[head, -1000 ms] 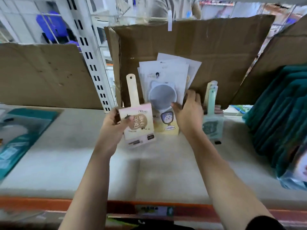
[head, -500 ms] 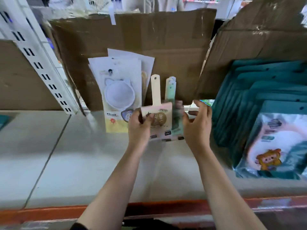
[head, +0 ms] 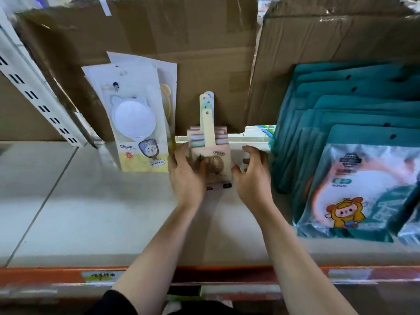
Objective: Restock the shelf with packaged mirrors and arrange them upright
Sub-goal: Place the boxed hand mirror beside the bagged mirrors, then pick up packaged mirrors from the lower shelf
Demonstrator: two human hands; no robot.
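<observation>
A pink packaged hand mirror [head: 217, 155] with a cream handle stands upright on the grey shelf [head: 91, 212], at the front of a short row of similar handled mirrors [head: 208, 103]. My left hand [head: 186, 176] grips its left edge, thumb across the front. My right hand [head: 252, 178] hovers just right of it with fingers spread and loosely bent, holding nothing. Tall white mirror packs [head: 136, 119] lean upright against the cardboard on the left.
Brown cardboard boxes [head: 181, 42] back the shelf. Several teal mirror packs [head: 354, 142] stand in rows on the right. A white slotted upright [head: 34, 92] rises at the left. An orange rail [head: 56, 275] edges the shelf front.
My left hand carried the pink mirror from beside the white packs rightward and set it in front of the handled mirror row. My right hand left the white packs and came alongside.
</observation>
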